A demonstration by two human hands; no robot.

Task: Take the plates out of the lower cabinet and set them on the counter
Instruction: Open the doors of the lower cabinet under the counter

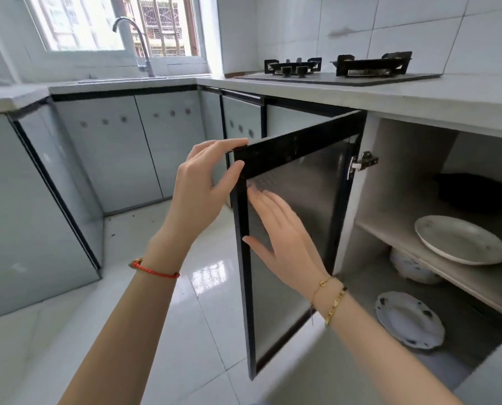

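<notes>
My left hand [203, 182] pinches the top free corner of the open cabinet door [296, 229], thumb on the near face, fingers curled over the top edge; my right hand [281, 229] lies flat and open against the door's frosted panel, gripping nothing; the door stands swung out to the left of the lower cabinet [384, 176]; inside, a white plate [460, 239] sits on the middle shelf [477, 283], a blue-patterned plate [409, 320] lies on the cabinet floor near the front, a patterned bowl [413, 268] sits farther back under the shelf; the counter [404, 100] above carries the gas hob [337, 73].
</notes>
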